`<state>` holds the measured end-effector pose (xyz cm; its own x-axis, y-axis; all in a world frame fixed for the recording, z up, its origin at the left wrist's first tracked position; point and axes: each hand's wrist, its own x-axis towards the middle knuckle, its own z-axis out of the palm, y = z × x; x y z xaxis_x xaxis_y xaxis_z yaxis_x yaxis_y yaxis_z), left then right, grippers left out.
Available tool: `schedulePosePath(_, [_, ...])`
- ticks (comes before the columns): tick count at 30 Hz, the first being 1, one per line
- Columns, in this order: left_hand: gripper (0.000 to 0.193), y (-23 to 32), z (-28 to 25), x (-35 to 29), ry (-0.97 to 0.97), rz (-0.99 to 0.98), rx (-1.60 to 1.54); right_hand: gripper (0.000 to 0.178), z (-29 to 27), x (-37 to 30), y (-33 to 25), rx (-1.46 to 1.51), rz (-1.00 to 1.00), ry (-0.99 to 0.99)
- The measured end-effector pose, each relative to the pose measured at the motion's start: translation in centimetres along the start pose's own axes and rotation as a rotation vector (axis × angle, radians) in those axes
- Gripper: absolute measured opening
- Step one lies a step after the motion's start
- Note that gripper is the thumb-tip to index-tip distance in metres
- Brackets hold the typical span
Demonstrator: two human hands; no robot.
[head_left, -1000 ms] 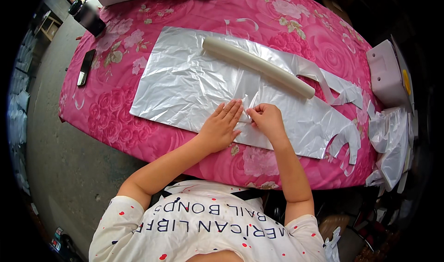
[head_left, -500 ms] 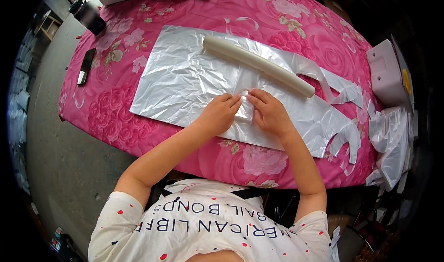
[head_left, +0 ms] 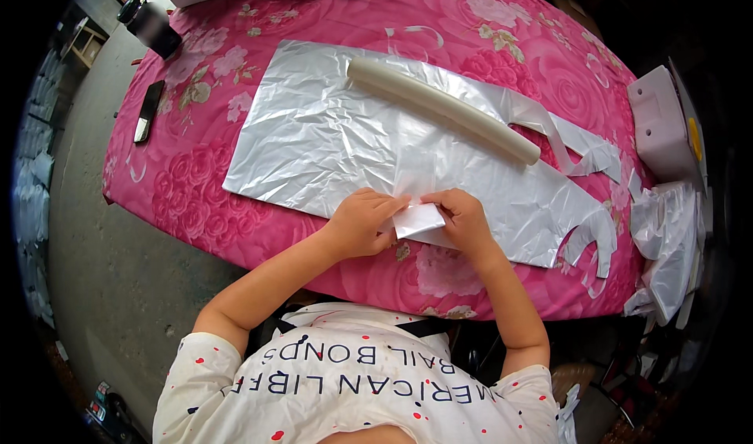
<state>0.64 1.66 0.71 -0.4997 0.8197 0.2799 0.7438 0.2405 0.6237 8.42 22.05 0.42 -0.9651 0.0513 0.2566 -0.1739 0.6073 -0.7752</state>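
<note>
A small folded white plastic bag [head_left: 420, 221] is pinched between my two hands near the table's front edge. Its flat folded end faces me, while a thin translucent part stretches away from me over the plastic below. My left hand [head_left: 363, 223] has its fingertips closed on the left side of the fold; my right hand [head_left: 464, 218] grips the right side. Beneath them lies a large, wrinkled stack of silvery-white plastic bags [head_left: 314, 122], with cut handle loops at the right end. Across it, beyond my hands, rests a long off-white tube [head_left: 447, 113], slanted down to the right.
A pink floral tablecloth [head_left: 196, 154] covers the table. A phone [head_left: 149, 112] and a dark bottle [head_left: 150, 28] are on the left. White boxes stand at the far left and right [head_left: 667, 126], with loose white plastic bags [head_left: 667, 244] hanging at the right edge.
Both hands have moved toward me with the plastic bag. Its folded end now shows as a flat white rectangle between them. The tube and the stack stay in place.
</note>
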Motion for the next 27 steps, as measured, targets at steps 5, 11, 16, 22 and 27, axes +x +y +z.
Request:
schedulePosePath(5, [0.052, -0.6, 0.7, 1.6, 0.062, -0.419, -0.176, 0.020, -0.2, 2.1, -1.2, 0.065, 0.493, -0.066])
schedulePosePath(11, [0.069, 0.0, -1.2, 4.3, 0.000, -0.671, -0.280, 0.029, -0.2, 3.8, -1.5, -0.014, 0.675, -0.117])
schedulePosePath(16, [0.075, -0.8, 1.1, 3.2, 0.155, -0.106, 0.305, 0.028, -0.7, 5.0, -2.0, -0.002, 0.795, -0.206])
schedulePosePath(22, [0.087, -0.1, 4.2, 4.2, -0.048, -0.101, 0.372, 0.027, -0.3, 4.4, -0.6, 0.049, 0.773, -0.172])
schedulePosePath(27, [0.102, -0.5, 4.7, 4.1, -0.077, -0.105, 0.326, 0.024, -0.6, 3.7, -2.3, -0.118, 0.680, -0.149])
